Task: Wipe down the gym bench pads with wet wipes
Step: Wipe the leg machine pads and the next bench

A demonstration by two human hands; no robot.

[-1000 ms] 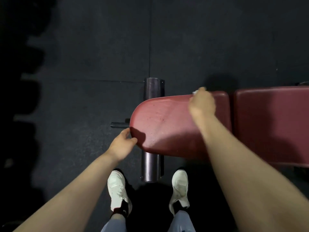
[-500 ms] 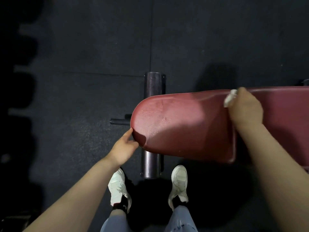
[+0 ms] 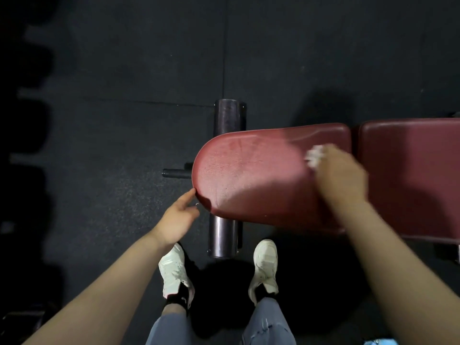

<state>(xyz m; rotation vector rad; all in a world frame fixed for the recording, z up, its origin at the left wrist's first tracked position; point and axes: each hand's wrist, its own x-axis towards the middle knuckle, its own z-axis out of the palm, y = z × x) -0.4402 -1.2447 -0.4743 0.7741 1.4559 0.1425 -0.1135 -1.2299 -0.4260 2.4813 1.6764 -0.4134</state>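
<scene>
Head view: the right hand (image 3: 342, 179), blurred, has its grip clamped on a white wipe (image 3: 314, 155) pressed against the red seat pad (image 3: 249, 175), near its gap with the back pad (image 3: 410, 175). The left hand (image 3: 178, 217), grip loosely apart, touches the seat pad's rounded end with its fingertips.

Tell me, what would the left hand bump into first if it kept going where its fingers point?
Probably the rounded end of the dark red padded seat pad: the left hand's fingertips already sit at its edge.
</scene>
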